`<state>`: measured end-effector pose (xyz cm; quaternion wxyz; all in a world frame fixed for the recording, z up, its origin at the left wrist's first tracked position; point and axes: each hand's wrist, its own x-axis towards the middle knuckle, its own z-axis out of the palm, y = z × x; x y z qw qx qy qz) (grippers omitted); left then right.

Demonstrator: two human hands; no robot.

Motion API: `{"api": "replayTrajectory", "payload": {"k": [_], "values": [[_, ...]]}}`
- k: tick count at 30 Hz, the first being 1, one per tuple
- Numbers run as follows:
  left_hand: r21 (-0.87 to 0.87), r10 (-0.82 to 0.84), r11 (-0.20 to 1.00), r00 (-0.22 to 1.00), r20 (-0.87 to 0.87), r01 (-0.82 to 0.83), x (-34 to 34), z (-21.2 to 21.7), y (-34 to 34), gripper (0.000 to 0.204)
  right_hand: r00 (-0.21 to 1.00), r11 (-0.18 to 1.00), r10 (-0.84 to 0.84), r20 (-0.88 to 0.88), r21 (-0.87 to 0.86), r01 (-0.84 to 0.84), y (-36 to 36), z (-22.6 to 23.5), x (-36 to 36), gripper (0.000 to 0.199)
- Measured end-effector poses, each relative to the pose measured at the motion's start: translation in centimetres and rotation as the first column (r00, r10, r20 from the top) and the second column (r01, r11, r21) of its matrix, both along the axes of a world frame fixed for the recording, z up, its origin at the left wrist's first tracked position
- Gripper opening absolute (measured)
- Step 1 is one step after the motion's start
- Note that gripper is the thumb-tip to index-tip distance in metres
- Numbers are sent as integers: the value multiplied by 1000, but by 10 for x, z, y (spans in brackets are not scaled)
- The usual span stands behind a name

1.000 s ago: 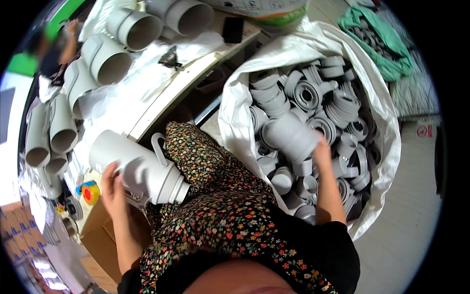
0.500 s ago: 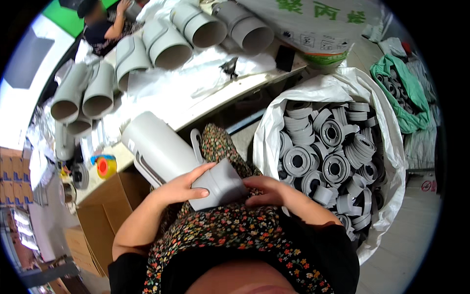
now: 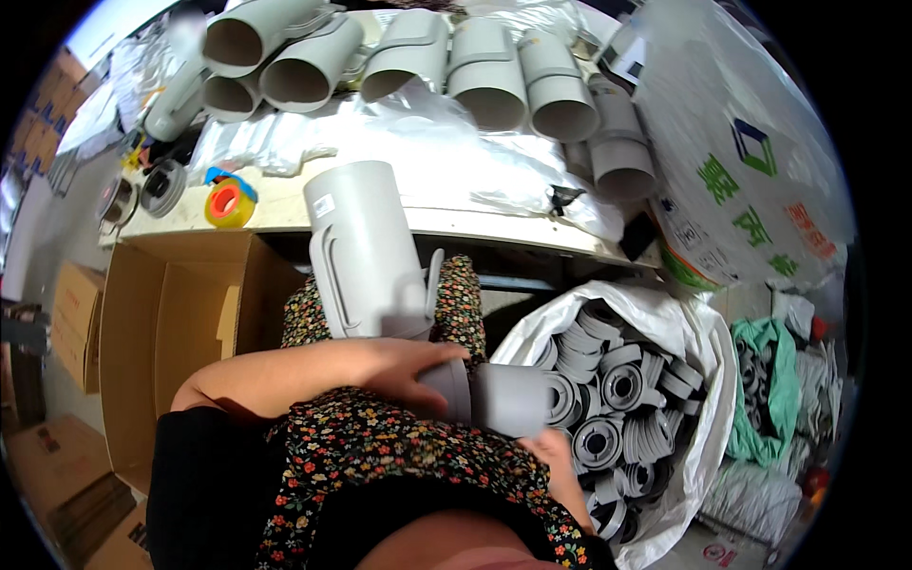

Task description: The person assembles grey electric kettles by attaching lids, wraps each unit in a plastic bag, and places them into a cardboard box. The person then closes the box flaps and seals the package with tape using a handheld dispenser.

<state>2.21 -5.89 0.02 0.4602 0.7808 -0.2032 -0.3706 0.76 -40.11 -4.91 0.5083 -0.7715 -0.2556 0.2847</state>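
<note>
A light grey pitcher body point(image 3: 366, 242) with two curved handles rests between my lap and the table edge, its closed end upward. Across its lower end lies my left hand point(image 3: 413, 372), its fingers closed round a darker grey collar point(image 3: 448, 389). To the right, a smooth grey cylinder point(image 3: 513, 399) sits end to end with the collar; whether the two are joined I cannot tell. My right hand point(image 3: 549, 451), blurred, grips the cylinder's lower right end, with most of its fingers hidden.
At my right stands a white sack point(image 3: 708, 408) of grey ringed parts. An open cardboard box point(image 3: 176, 332) is at my left. Several grey pitcher bodies point(image 3: 484, 76) line the table point(image 3: 275, 214), beside a tape roll point(image 3: 228, 204) and a large printed plastic bag point(image 3: 750, 142).
The view has turned left. The pitcher body stands more upright, and the grey cylinder now points right, out of line with it. My left hand has moved across the body; my right hand has dropped lower.
</note>
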Motion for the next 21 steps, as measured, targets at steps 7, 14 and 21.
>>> {"api": "replayTrajectory", "payload": {"k": [7,14,21], "values": [[-266,598,768,801,-31,-583,-23,-38,24,77,692,716,-696,191,114,689,-40,-64,61,54],[-388,603,797,626,494,-462,-24,-37,6,80,871,810,-103,-481,468,354,165,-33,36,103],[-28,481,335,145,865,-942,-14,-19,75,76,847,684,-81,-526,589,431,154,-14,56,123]]}}
